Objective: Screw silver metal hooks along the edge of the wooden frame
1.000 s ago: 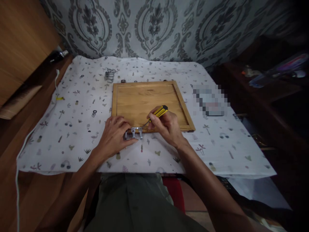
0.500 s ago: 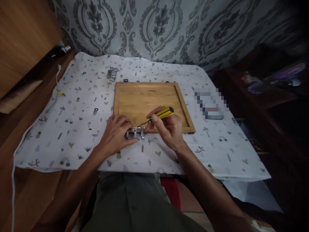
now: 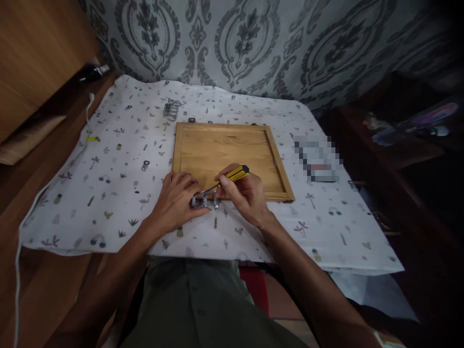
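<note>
left hand (image 3: 177, 195): over the wooden panel's (image 3: 224, 145) near-left corner, fingers bent together, thumb stretched along its near side | right hand (image 3: 246, 193): closed in a thumb-forward grip above the panel's near edge | left forearm (image 3: 123, 266), right forearm (image 3: 304, 270): slanting inward from the panel's near side

A cloth-covered table (image 3: 344, 222), white and printed, is noted across mid-frame. A framed wooden panel (image 3: 223, 150) is laid at centre. Grey metal hooks (image 3: 171, 111) are placed at upper left; a pixel-obscured object (image 3: 319, 159) is located at right. A white cable (image 3: 38, 195) is run along the left edge.
</note>
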The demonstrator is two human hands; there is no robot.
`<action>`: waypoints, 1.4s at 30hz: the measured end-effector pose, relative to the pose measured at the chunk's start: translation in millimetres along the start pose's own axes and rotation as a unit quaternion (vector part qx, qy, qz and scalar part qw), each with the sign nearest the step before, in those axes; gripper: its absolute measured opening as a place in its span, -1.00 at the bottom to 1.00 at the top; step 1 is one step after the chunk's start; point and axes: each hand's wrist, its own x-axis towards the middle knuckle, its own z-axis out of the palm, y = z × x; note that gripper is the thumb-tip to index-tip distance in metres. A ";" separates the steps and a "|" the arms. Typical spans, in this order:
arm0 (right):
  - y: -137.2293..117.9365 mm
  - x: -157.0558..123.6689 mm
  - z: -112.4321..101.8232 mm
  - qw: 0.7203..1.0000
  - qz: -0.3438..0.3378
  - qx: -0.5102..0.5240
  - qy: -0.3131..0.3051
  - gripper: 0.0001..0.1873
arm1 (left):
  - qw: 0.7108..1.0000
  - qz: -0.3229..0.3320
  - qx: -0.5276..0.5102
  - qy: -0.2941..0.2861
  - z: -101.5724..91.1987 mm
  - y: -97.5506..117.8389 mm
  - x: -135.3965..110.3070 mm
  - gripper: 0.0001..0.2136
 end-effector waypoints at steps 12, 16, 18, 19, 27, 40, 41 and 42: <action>-7.6 5.0 0.0 0.996 -0.038 -0.076 -0.018 -0.67 | 1.000 0.002 -0.005 -0.005 -1.2 -0.3 -0.2 -0.68; -9.7 7.4 0.7 0.996 -0.043 -0.079 -0.019 -0.66 | 1.000 0.001 -0.008 0.000 0.4 -1.0 -0.6 -0.69; -8.8 7.8 0.5 0.996 -0.037 -0.077 -0.017 -0.66 | 1.000 0.000 -0.012 -0.001 0.9 -1.2 -0.6 -0.69; -8.0 7.8 0.4 0.996 -0.034 -0.075 -0.017 -0.67 | 1.000 -0.001 -0.013 -0.002 0.9 -1.2 -0.5 -0.69; -4.9 7.3 0.7 0.996 -0.039 -0.079 -0.012 -0.68 | 1.000 0.004 0.003 0.009 0.3 -0.9 -0.3 -0.65; -4.3 7.4 5.7 0.993 -0.068 -0.100 0.009 -0.71 | 1.000 -0.004 0.001 -0.009 2.5 -2.1 -1.1 -0.66; -4.7 7.5 5.7 0.992 -0.070 -0.104 0.010 -0.71 | 1.000 -0.007 -0.001 -0.014 2.1 -1.8 -0.8 -0.65; -5.0 7.6 5.7 0.992 -0.071 -0.106 0.011 -0.71 | 1.000 -0.010 -0.001 -0.018 1.7 -1.5 -0.6 -0.64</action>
